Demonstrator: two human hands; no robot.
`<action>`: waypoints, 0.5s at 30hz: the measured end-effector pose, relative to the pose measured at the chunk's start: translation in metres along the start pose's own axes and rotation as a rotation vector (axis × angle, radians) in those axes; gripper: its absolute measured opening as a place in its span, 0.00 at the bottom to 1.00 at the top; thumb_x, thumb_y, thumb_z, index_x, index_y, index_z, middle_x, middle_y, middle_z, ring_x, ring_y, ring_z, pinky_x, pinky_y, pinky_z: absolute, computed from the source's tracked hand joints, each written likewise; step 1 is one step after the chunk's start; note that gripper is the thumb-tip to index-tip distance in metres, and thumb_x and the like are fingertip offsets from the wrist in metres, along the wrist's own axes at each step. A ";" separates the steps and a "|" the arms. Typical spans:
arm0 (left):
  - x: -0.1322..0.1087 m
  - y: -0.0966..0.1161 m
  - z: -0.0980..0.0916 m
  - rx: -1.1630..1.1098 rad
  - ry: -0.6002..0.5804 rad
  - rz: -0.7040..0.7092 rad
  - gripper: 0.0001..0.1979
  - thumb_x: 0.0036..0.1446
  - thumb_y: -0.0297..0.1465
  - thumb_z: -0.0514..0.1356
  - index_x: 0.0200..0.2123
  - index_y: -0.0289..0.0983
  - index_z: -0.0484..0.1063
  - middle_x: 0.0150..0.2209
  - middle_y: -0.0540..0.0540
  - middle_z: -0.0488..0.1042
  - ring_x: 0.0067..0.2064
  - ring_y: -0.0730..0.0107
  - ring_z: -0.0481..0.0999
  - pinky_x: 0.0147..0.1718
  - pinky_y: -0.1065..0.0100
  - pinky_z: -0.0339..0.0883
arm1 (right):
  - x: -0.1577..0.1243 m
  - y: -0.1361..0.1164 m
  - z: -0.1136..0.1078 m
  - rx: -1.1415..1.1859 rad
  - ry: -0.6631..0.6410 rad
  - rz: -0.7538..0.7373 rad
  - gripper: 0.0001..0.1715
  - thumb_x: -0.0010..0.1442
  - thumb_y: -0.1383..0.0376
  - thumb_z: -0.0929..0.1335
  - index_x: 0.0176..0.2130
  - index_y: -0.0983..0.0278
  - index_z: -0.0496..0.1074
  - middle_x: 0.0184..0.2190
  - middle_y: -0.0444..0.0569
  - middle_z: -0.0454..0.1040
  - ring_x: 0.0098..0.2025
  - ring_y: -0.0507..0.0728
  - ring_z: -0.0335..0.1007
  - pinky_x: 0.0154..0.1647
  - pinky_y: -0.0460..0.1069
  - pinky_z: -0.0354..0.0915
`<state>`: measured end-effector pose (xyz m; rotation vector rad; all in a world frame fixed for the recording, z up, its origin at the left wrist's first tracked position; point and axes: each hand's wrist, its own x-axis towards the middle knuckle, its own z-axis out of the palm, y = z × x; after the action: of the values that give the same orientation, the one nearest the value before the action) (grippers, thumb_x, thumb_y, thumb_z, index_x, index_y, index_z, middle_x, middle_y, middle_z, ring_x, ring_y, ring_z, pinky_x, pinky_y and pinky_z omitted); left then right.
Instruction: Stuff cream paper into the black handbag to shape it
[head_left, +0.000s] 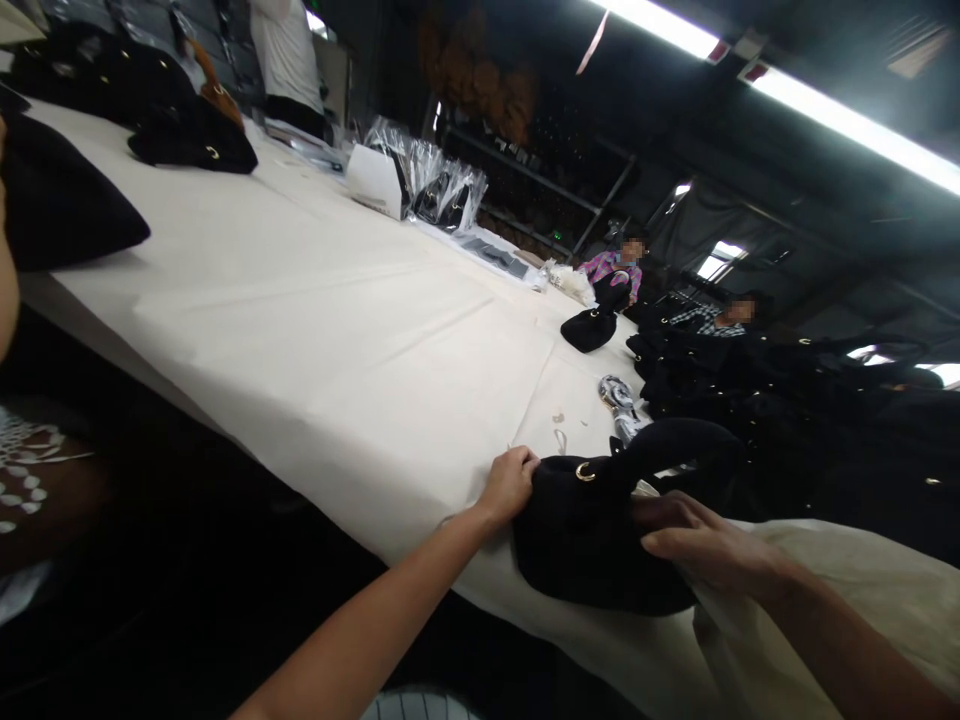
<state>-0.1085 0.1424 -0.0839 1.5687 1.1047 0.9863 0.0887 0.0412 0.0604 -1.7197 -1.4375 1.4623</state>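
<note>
A black fabric handbag [592, 540] with a gold ring at its handle lies on the near edge of a long table covered in cream cloth [360, 340]. My left hand [510, 485] grips the bag's left side with the fingers curled over its top. My right hand [705, 545] rests on the bag's right side, fingers laid along it, beside a cream dust bag [847, 600] that spreads under my right forearm. The bag's curved handle [675, 440] arches up behind my hands.
Another black handbag [596, 325] sits farther along the table, with a heap of black bags [750, 390] at the right. More black bags [191, 140] and clear plastic packets [435, 185] lie at the far end. Two seated people and one standing person are beyond.
</note>
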 end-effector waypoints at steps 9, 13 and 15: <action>-0.002 -0.004 -0.002 -0.115 -0.006 -0.023 0.18 0.66 0.37 0.48 0.30 0.37 0.71 0.34 0.42 0.77 0.40 0.59 0.75 0.46 0.61 0.66 | 0.007 -0.010 0.023 -0.798 -0.029 -0.347 0.22 0.56 0.71 0.62 0.45 0.61 0.80 0.48 0.54 0.77 0.59 0.66 0.67 0.65 0.61 0.59; -0.004 0.001 -0.008 -0.223 -0.101 0.001 0.25 0.67 0.46 0.45 0.43 0.37 0.75 0.48 0.41 0.79 0.52 0.56 0.75 0.55 0.60 0.64 | 0.005 -0.025 0.039 -0.830 -0.075 -0.407 0.20 0.58 0.71 0.63 0.43 0.59 0.81 0.44 0.52 0.79 0.56 0.66 0.69 0.65 0.60 0.58; -0.005 0.003 -0.009 -0.278 -0.138 -0.021 0.26 0.66 0.47 0.46 0.49 0.37 0.75 0.55 0.41 0.76 0.59 0.56 0.71 0.61 0.58 0.59 | 0.006 -0.036 0.048 -0.777 -0.098 -0.428 0.18 0.59 0.69 0.64 0.42 0.57 0.81 0.39 0.50 0.79 0.52 0.65 0.72 0.64 0.58 0.59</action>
<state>-0.1180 0.1390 -0.0794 1.3739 0.8476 0.9574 0.0296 0.0460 0.0719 -1.5672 -2.4589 0.8028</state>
